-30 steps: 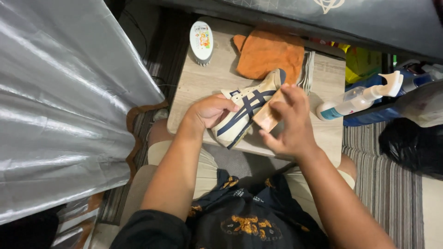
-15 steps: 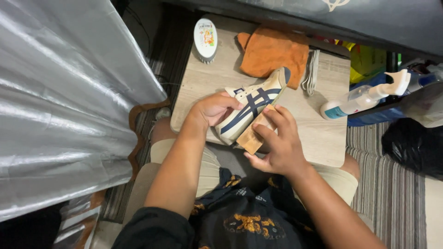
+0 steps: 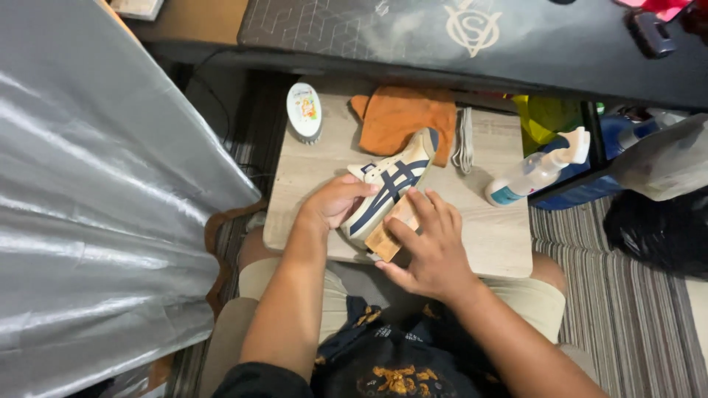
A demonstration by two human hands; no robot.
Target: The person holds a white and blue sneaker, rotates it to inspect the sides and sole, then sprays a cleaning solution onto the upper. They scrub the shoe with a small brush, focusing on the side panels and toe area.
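Observation:
A cream sneaker (image 3: 391, 180) with dark blue stripes lies on its side on a small light wooden table (image 3: 501, 236) over my lap. My left hand (image 3: 335, 203) grips the sneaker at its near end and holds it down. My right hand (image 3: 428, 247) holds a small wooden brush (image 3: 391, 232) pressed against the sneaker's side, fingers spread over the brush's back.
An orange cloth (image 3: 402, 118) and an oval white brush (image 3: 304, 110) lie at the table's far side, with pale laces (image 3: 463, 140) beside the cloth. A spray bottle (image 3: 535, 169) lies at the right edge. Silver sheeting (image 3: 103, 206) hangs left; a black bag (image 3: 656, 228) sits right.
My right hand has slid the brush down along the sneaker toward me, from near its far end to its near part. My left hand keeps its hold.

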